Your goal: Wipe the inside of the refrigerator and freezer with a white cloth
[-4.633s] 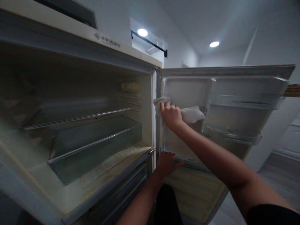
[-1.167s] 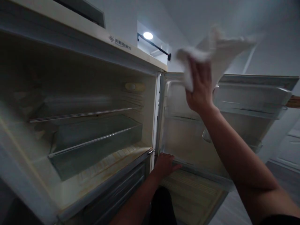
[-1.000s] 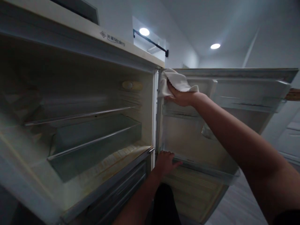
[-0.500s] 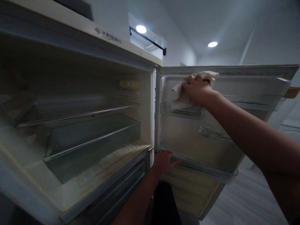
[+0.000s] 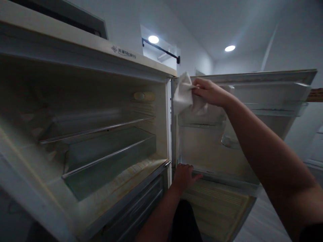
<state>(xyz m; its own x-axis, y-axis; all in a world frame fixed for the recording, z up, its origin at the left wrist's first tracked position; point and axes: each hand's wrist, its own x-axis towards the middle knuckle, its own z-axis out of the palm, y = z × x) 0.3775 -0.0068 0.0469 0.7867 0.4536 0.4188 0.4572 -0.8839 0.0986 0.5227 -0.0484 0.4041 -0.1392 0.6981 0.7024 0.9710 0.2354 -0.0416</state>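
A white cloth (image 5: pixel 183 94) hangs from the pinched fingers of my right hand (image 5: pixel 208 91), near the hinge-side top corner of the open fridge door (image 5: pixel 199 144). Whether it is cloth or thick paper wipe I cannot tell for sure. Lower down, my left hand (image 5: pixel 183 176) rests with fingers spread on the door's inner side near the hinge, by the bottom door shelf (image 5: pixel 227 181). Part of a small upper door shelf (image 5: pixel 202 123) shows below the cloth.
To the left stands the open fridge (image 5: pixel 161 134) with a glass shelf (image 5: pixel 96 130) and a clear drawer (image 5: pixel 113 164). Yellowish stains mark its floor (image 5: pixel 118 185). My dark-clothed knee (image 5: pixel 186 222) is below my left hand. Grey flooring (image 5: pixel 262 218) lies at lower right.
My right hand has moved left toward the hinge, and the cloth, bunched against the door before, now dangles from the fingers. My left hand stays at the same place on the door.
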